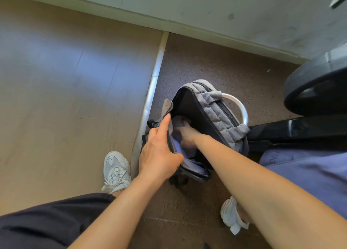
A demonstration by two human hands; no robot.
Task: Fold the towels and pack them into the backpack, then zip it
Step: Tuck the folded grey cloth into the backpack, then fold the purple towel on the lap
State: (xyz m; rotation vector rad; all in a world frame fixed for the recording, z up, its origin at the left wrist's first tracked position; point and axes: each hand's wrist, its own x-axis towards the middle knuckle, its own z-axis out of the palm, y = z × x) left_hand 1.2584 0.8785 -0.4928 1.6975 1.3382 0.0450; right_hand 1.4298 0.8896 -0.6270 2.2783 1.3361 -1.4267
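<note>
A grey backpack (221,115) with a dark lining stands on the speckled floor, its main compartment unzipped and gaping wide. My left hand (159,152) grips the near rim of the opening and holds it apart, index finger stretched along the edge. My right hand (187,136) reaches down inside the bag, fingers pressed onto a pale lilac towel (177,125) lying in the compartment. The fingertips are partly hidden by the fabric. More purple cloth (309,169) lies at the right, over my right side.
A black chair base (315,90) stands at the right, close behind the backpack. A metal floor strip (150,102) divides tan flooring on the left from the speckled floor. My white sneakers (116,171) flank the bag. A wall skirting runs along the top.
</note>
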